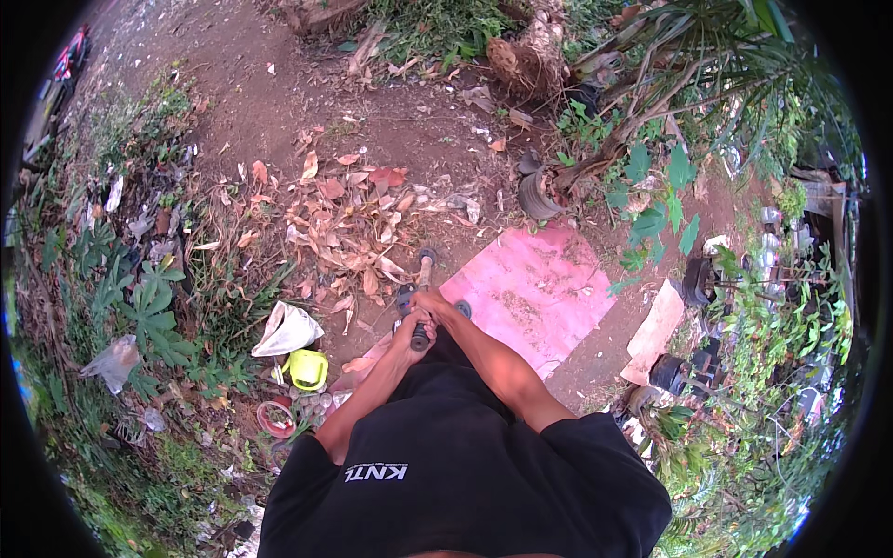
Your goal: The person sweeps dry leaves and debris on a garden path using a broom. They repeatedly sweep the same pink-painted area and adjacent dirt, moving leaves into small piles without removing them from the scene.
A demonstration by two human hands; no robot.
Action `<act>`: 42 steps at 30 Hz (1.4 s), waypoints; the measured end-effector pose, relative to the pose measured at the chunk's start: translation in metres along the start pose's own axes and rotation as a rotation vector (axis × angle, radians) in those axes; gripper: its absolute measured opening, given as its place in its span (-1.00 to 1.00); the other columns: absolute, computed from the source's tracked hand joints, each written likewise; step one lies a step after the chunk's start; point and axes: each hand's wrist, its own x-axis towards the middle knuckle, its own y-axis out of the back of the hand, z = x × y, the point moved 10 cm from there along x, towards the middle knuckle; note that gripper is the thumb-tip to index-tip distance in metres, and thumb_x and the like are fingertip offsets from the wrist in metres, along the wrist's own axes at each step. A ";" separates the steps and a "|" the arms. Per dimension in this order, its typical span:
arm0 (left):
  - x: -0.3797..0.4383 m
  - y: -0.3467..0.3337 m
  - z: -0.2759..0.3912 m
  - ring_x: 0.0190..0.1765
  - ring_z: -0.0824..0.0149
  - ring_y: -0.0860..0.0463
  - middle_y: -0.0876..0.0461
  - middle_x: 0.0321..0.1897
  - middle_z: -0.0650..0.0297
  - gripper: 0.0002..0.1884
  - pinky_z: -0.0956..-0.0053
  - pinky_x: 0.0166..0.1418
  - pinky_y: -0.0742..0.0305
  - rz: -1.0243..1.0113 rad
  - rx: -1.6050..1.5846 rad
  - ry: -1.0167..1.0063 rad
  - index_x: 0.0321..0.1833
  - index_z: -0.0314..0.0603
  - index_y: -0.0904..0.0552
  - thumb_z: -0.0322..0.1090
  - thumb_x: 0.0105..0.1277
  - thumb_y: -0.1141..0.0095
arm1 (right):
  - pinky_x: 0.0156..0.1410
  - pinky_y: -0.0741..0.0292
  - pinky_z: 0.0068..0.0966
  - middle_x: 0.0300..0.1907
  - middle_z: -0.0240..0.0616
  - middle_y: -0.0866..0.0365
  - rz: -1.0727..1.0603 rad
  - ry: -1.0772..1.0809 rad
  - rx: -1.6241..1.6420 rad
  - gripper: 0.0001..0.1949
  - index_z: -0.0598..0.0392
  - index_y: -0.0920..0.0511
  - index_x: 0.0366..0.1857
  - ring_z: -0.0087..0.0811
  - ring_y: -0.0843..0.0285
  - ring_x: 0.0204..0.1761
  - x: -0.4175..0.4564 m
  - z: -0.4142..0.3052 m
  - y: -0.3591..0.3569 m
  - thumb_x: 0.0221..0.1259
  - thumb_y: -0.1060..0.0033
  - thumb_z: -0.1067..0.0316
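Both of my hands are closed around a long-handled tool (pixel 424 270) in front of my body. My left hand (pixel 416 333) grips it near its dark butt end, closest to me. Just beyond, touching it, my right hand (pixel 431 304) wraps the shaft. The shaft looks wooden and runs away from me to a dark end near the leaf litter; what kind of tool it is I cannot tell. Dry fallen leaves (pixel 349 223) lie heaped on the soil ahead and to the left. A pink sheet (pixel 534 289), scattered with dirt, is spread to the right of my feet.
At my left are a white sack (pixel 287 331), a yellow-green plastic container (pixel 307 370) and a red-rimmed pot (pixel 276 418). Leafy plants (pixel 155 310) line the left. A curved brown piece (pixel 538 197) and a leaning trunk (pixel 607 157) stand ahead right, with black pots (pixel 668 373) further right.
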 end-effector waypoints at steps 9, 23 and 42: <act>-0.020 -0.010 -0.010 -0.69 0.45 -0.39 -0.35 -0.66 0.28 -0.94 0.59 -0.67 -0.39 0.183 0.513 -0.333 -0.43 -0.25 -0.35 -0.46 0.09 0.08 | -0.62 -0.34 -0.53 -0.65 -0.31 -0.37 -0.325 0.264 0.362 -0.66 0.18 -0.31 -0.16 -0.52 -0.33 -0.69 -0.037 -0.041 -0.026 -0.11 -0.06 0.54; -0.073 -0.040 0.006 -0.64 0.48 -0.38 -0.35 -0.63 0.27 -0.92 0.65 -0.61 -0.36 0.171 0.548 -0.075 -0.43 -0.28 -0.33 -0.46 0.09 0.08 | -0.50 -0.43 -0.48 -0.57 -0.30 -0.37 -0.413 0.130 0.833 -0.71 0.07 -0.25 -0.21 -0.45 -0.40 -0.59 -0.123 -0.085 -0.025 -0.06 -0.01 0.48; 0.000 -0.096 -0.246 -0.63 0.41 -0.48 -0.43 -0.54 0.21 -0.71 0.54 -0.62 -0.44 -0.088 1.859 0.409 -0.25 -0.40 -0.27 -0.29 0.16 0.03 | -0.59 -0.42 -0.47 -0.66 -0.30 -0.33 0.424 0.246 1.479 -0.90 0.12 -0.31 -0.41 -0.44 -0.31 -0.69 -0.101 0.213 0.274 -0.03 0.07 0.48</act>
